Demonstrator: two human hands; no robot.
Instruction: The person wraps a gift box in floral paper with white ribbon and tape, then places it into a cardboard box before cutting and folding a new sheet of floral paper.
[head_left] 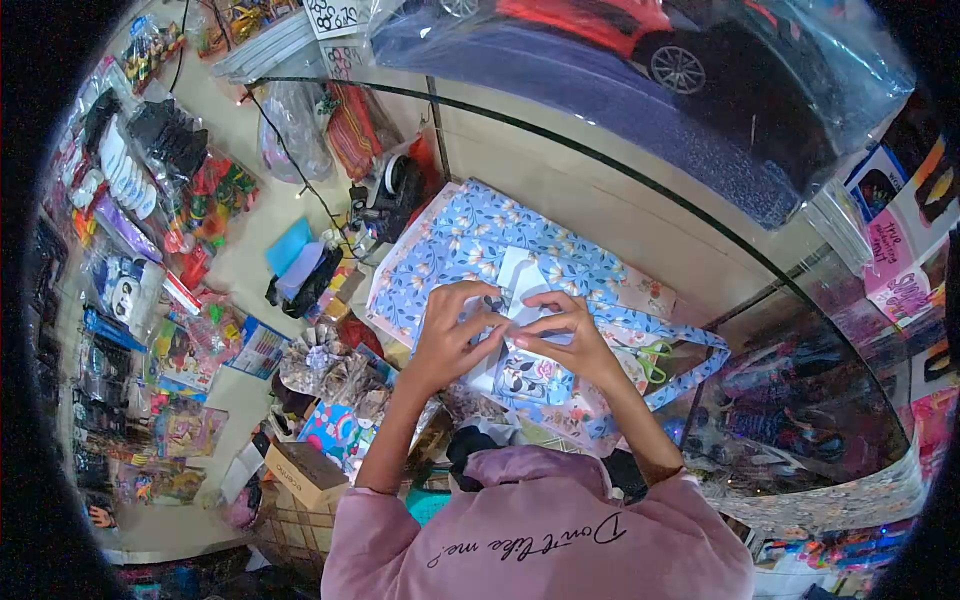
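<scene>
My left hand [461, 328] and my right hand [566, 338] meet over a blue floral paper bag [450, 230] that lies flat. The fingertips of both hands are pinched close together at the middle; what they hold is too small to make out. Under and beyond the fingers lies a white strip of paper [520, 268]. Just below the hands is a card with a flower print [537, 378]. A looped floral handle [715, 350] extends to the right. Near my right wrist rest scissors with green handles [655, 362].
A brown cardboard box [303, 474] stands at lower left. Packaged goods [185, 440] cover the left side. A glass edge [640, 170] curves across the back, with a plastic-wrapped toy car [670, 60] above it. A black device [385, 200] sits behind the bag.
</scene>
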